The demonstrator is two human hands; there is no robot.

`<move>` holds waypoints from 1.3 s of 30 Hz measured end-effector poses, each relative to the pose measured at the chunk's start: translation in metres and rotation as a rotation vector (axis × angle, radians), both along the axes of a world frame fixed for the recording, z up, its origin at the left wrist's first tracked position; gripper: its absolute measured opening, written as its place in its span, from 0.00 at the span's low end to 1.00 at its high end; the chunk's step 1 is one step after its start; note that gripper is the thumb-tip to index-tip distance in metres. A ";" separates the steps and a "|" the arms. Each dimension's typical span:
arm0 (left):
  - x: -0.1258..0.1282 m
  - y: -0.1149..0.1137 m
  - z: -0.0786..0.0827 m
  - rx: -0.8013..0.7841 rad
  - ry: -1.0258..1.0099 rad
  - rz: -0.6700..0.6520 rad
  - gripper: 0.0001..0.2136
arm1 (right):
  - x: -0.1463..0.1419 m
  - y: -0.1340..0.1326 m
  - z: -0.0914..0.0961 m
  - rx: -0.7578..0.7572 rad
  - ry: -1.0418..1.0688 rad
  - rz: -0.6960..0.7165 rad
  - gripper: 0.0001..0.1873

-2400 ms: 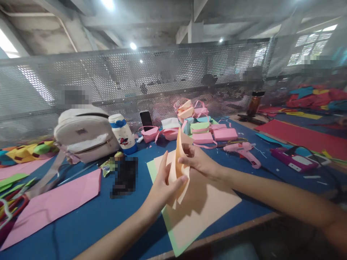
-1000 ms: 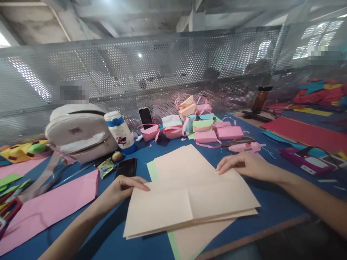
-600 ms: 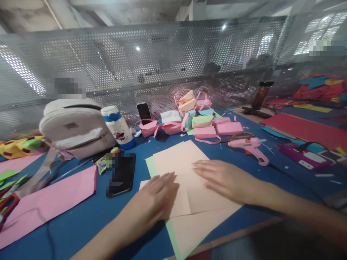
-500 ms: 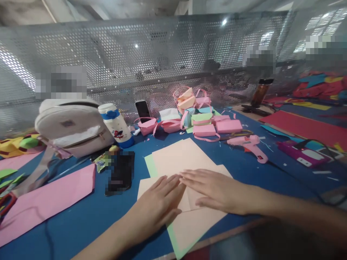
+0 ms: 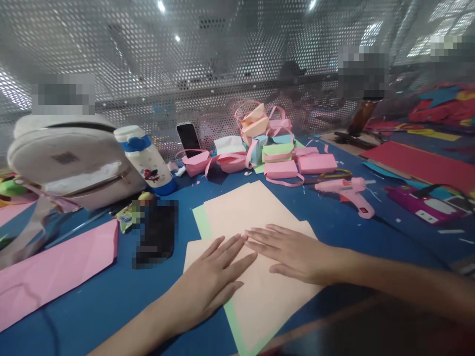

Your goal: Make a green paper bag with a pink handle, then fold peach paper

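Note:
Peach paper [image 5: 267, 306] lies over light green paper [image 5: 230, 309] on the blue table in front of me, its outline cross-like with side parts to the left and right. My left hand [image 5: 218, 274] rests on the paper, fingers stretched out and a little apart. Across from it, my right hand [image 5: 293, 252] lies palm down on the same paper, fingers spread. The fingertips of both hands meet near the paper's middle. Neither hand grips anything. What lies beneath the palms is hidden.
Small paper bags [image 5: 280, 170] stand at the back near a phone [image 5: 188, 139]. A pink glue gun [image 5: 349, 193] and purple device [image 5: 426, 205] lie right. Left are a bottle [image 5: 148, 163], white backpack [image 5: 70, 158], dark item [image 5: 159, 232] and pink paper [image 5: 63, 269].
My view has tilted and come slightly closer. The fingers of both hands have spread wider on the paper. A crosswise edge seen below the hands earlier no longer shows.

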State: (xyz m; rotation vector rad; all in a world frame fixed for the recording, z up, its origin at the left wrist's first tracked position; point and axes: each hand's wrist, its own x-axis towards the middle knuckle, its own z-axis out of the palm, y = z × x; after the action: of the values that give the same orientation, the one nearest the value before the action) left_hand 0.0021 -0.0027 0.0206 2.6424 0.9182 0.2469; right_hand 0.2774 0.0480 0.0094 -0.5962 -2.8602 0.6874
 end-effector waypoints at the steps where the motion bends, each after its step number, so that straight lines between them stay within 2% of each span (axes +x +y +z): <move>1: 0.000 0.000 0.001 0.000 0.008 -0.009 0.27 | 0.001 0.001 -0.002 -0.004 -0.006 0.003 0.36; 11: -0.002 0.000 0.010 0.018 0.049 -0.088 0.26 | 0.004 0.005 -0.009 0.041 -0.029 0.023 0.36; 16: 0.008 -0.019 -0.001 0.148 0.104 -0.101 0.36 | 0.004 0.004 -0.010 0.048 -0.021 -0.007 0.34; 19: 0.016 -0.032 -0.009 0.174 0.134 -0.166 0.42 | 0.004 0.004 -0.010 0.040 -0.015 -0.008 0.33; 24: 0.021 -0.036 -0.011 0.205 0.226 -0.190 0.38 | -0.004 0.009 0.001 0.029 -0.098 0.023 0.30; 31: 0.016 -0.036 -0.017 0.290 0.227 -0.207 0.33 | -0.047 0.023 0.024 0.037 -0.189 0.113 0.31; 39: 0.015 -0.036 -0.033 0.453 0.162 -0.188 0.30 | -0.118 0.040 0.019 0.106 -0.133 0.246 0.33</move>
State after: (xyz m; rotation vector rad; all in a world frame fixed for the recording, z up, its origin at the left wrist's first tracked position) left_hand 0.0169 -0.0386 -0.0127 3.1849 0.7187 0.2172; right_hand 0.1593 0.0881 0.0280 -0.2881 -3.1043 0.5410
